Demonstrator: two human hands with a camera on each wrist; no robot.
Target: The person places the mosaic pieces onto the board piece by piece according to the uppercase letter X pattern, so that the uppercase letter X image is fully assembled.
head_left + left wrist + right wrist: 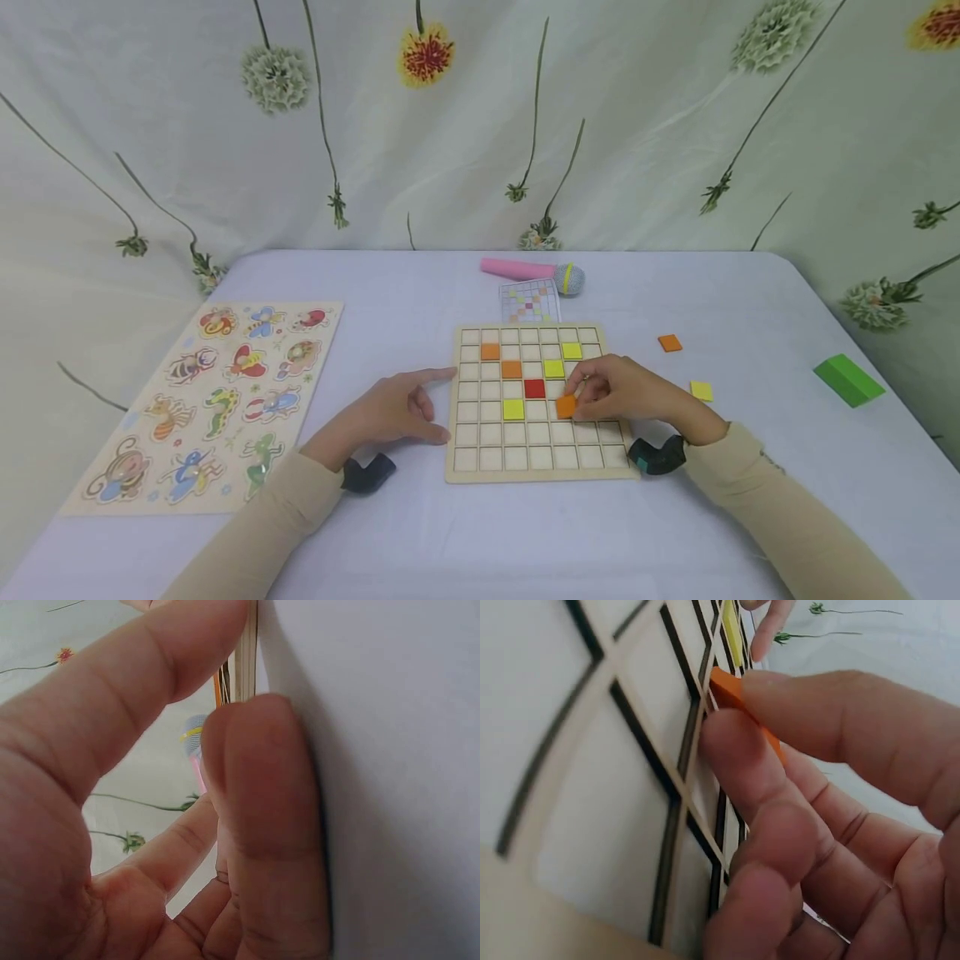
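Note:
A wooden grid board lies on the white table, with orange, yellow and red square tiles in some cells. My right hand pinches an orange tile between thumb and fingers, just over a cell right of the yellow tile. The right wrist view shows that orange tile tilted against the board's cells. My left hand rests on the table with fingers relaxed, its fingertips at the board's left edge.
A loose orange tile and a yellow one lie right of the board. A green block sits far right. A pink toy microphone and a pattern card lie behind the board; an animal puzzle lies at left.

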